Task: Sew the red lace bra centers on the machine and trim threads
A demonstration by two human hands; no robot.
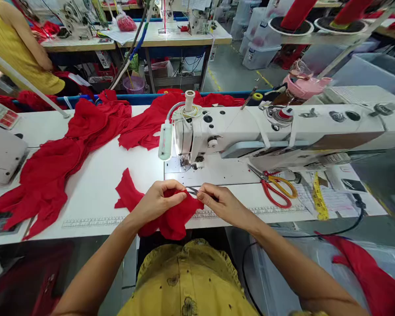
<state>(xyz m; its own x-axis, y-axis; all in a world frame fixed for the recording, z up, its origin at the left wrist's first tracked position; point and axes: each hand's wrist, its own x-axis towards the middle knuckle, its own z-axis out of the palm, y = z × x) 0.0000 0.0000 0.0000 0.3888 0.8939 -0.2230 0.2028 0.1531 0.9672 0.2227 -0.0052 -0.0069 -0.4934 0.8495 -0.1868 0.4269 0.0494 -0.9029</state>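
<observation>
My left hand (163,199) is closed on a piece of red fabric (174,219), pinching its upper edge between thumb and fingers. The cloth hangs over the table's front edge, and one strip spreads to the left on the white top. In my right hand (219,202) are thread snips (192,191), mostly hidden by the fingers. Their dark, narrow blades point left at the fabric beside my left fingertips. Just behind both hands stands a white sewing machine (230,127), its needle area (185,162) above the bed plate.
Scissors with red and orange handles (276,188) lie right of my hands, near a yellow tape measure (320,197). Red garment pieces (75,153) are heaped at left and behind the machine. A printed ruler (92,221) runs along the front edge. A person in yellow (23,52) sits at far left.
</observation>
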